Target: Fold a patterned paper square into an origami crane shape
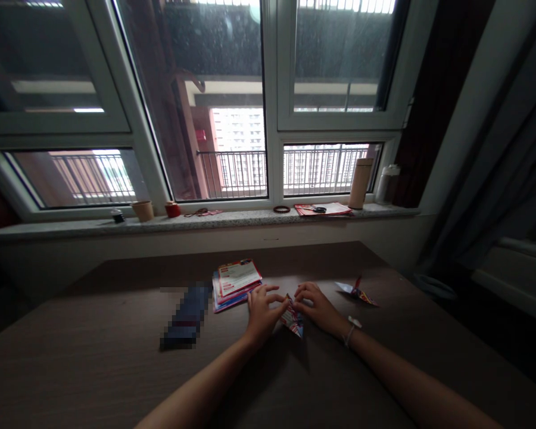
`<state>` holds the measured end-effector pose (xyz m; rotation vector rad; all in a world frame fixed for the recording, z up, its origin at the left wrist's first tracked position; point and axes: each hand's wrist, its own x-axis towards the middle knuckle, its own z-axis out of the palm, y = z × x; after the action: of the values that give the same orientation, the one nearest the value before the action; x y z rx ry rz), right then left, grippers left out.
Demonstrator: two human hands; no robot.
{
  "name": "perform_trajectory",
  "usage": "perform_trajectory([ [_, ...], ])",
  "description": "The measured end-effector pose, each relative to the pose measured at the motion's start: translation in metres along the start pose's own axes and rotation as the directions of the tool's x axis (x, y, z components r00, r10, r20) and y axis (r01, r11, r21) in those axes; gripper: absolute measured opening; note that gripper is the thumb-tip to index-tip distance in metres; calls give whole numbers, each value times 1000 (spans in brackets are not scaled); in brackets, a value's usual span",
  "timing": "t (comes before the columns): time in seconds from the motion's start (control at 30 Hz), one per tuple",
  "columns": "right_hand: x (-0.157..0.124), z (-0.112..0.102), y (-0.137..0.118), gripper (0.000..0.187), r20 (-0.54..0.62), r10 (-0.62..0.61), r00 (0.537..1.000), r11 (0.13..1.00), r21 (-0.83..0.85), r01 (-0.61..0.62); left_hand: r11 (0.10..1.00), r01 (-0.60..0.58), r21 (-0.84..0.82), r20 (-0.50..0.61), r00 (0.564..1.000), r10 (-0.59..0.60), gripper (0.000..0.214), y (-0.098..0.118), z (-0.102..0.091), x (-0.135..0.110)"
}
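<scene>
Both my hands rest on a dark wooden table (93, 357). Between them lies a small folded piece of colourful paper (293, 322). My left hand (262, 313) presses on its left side with fingers curled. My right hand (318, 308) pinches its right edge with bent fingers; a light band sits on that wrist. A finished folded paper figure (357, 292) lies on the table to the right of my right hand. A stack of printed paper sheets (234, 282) sits just left of my left hand.
A blurred dark flat object (187, 314) lies left of the stack. The stone windowsill (232, 220) carries a paper cup (143, 210), a red pot (173, 209), leaflets (322, 208), a tall tan flask (360, 183) and a pale jar (388, 183). Curtains hang at right.
</scene>
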<state>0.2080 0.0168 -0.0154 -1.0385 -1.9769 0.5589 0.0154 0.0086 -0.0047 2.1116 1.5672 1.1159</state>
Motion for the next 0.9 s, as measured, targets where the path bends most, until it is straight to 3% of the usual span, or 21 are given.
perform_trajectory([
  [0.47,-2,-1,-6,9,56,-40,998,998,-53,43,997,59,-45,45,997,-57,3,3,-1,2],
  [0.9,-3,-2,-12,15,2,-7,1000,996,-89,7,998,57,-10,-27,998,-57,1,7,-4,1],
])
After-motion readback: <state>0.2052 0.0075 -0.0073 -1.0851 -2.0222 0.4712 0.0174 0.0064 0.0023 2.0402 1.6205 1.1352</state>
